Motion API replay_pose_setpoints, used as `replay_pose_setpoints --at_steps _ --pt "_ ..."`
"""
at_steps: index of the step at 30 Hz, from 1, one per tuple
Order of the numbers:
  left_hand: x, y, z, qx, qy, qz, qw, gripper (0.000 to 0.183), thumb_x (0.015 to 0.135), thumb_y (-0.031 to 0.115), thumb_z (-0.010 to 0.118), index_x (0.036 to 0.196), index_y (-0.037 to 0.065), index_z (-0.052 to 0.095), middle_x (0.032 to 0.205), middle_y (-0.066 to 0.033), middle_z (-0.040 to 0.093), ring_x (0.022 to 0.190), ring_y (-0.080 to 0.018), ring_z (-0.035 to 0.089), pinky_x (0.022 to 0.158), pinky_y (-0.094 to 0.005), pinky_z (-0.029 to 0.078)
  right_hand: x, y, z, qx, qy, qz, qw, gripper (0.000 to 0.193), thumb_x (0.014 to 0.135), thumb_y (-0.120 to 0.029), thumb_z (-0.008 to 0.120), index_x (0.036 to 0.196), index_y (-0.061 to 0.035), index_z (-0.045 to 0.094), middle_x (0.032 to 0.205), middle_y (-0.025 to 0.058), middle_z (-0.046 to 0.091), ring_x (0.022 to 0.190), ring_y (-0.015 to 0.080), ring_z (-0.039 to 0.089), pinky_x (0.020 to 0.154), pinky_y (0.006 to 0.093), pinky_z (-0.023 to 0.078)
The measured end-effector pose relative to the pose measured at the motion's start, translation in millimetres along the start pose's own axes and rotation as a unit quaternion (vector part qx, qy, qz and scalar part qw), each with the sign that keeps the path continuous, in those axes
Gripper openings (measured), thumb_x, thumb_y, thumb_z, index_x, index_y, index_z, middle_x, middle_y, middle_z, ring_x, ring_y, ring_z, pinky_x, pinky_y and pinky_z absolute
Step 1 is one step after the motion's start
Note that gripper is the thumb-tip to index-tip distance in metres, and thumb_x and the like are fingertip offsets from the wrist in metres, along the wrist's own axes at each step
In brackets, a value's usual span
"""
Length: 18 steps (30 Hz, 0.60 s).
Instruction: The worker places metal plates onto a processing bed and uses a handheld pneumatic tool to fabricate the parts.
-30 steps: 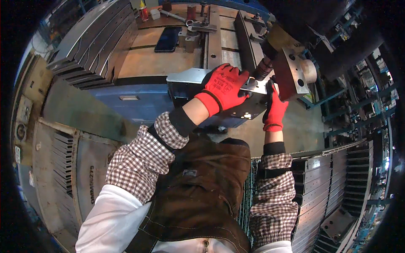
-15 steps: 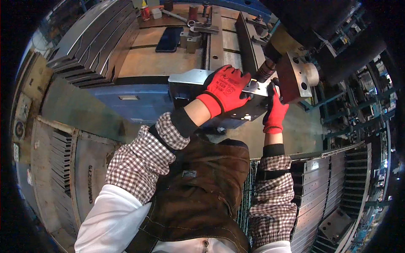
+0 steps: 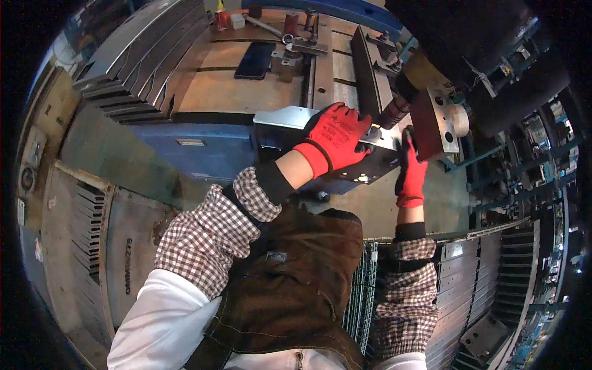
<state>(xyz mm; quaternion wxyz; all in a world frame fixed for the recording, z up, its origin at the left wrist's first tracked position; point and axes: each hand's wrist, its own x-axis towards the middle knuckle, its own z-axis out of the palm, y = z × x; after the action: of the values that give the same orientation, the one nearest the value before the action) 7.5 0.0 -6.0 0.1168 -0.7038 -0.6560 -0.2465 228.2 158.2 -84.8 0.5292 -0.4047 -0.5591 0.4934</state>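
My left hand (image 3: 338, 137), in a red glove with dark fingertips, is closed over the upper edge of a bent sheet-metal panel (image 3: 285, 117). The panel has a bright top flange and a dark front face with several small holes. At its right end is my gloved right hand (image 3: 412, 172), fingers pointing up and closed around the end; the palm side is partly hidden. Just above the flange, between my hands, comes down a dark cylindrical tool (image 3: 394, 112). Close to my right fingers hangs a steel block (image 3: 436, 126) with holes.
Stacked bent metal panels (image 3: 145, 61) stand on the machine table's left. Behind the work lie a phone (image 3: 255, 60), a wrench (image 3: 264, 24), a clamp block (image 3: 287, 61) and a small red bottle (image 3: 221, 17). Metal bins (image 3: 132, 246) flank me at left, a rack of panels (image 3: 459, 277) at right.
The whole view has shifted slightly, so the scene sits a little lower and further right. Both hands stay at the panel, with little visible movement against it.
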Motion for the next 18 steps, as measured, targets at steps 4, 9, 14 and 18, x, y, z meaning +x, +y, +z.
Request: replay_pose_setpoints --at_steps 4,9,14,18 --pt "-9 -8 0 -0.012 0.010 -0.007 1.000 0.070 0.082 0.048 0.071 0.138 0.009 0.057 0.115 -0.0186 0.064 0.117 -0.0350 0.059 0.115 -0.0464 0.037 -16 -54 -4 -0.094 0.079 -0.167 0.978 0.052 0.104 -0.027 0.054 0.148 0.0003 0.047 0.132 0.0131 0.061 0.118 0.0223 0.059 0.103 0.0350 0.044" --pt "-6 -2 -8 -0.008 -0.012 -0.018 1.000 0.069 0.082 0.048 0.071 0.138 0.009 0.057 0.116 -0.0187 0.063 0.118 -0.0353 0.058 0.115 -0.0471 0.037 -31 -161 -4 -0.010 0.033 -0.294 0.955 0.063 0.107 -0.045 0.046 0.149 0.0005 0.044 0.145 0.0144 0.053 0.130 0.0242 0.054 0.113 0.0388 0.041" --pt "-2 -1 -6 -0.022 -0.013 -0.007 1.000 0.070 0.082 0.048 0.071 0.137 0.008 0.057 0.116 -0.0187 0.063 0.118 -0.0362 0.058 0.115 -0.0473 0.038 -61 -228 29 -0.118 0.050 -0.499 0.857 0.066 0.105 -0.048 0.045 0.148 0.0020 0.044 0.145 0.0161 0.054 0.131 0.0269 0.055 0.112 0.0410 0.044" --pt "-4 -1 -8 -0.015 -0.008 -0.011 1.000 0.070 0.081 0.047 0.072 0.137 0.008 0.057 0.116 -0.0184 0.063 0.118 -0.0365 0.058 0.114 -0.0473 0.037 -64 -257 32 -0.155 0.036 -0.509 0.846 0.058 0.101 -0.023 0.048 0.150 0.0057 0.038 0.146 0.0206 0.051 0.133 0.0299 0.053 0.112 0.0413 0.043"
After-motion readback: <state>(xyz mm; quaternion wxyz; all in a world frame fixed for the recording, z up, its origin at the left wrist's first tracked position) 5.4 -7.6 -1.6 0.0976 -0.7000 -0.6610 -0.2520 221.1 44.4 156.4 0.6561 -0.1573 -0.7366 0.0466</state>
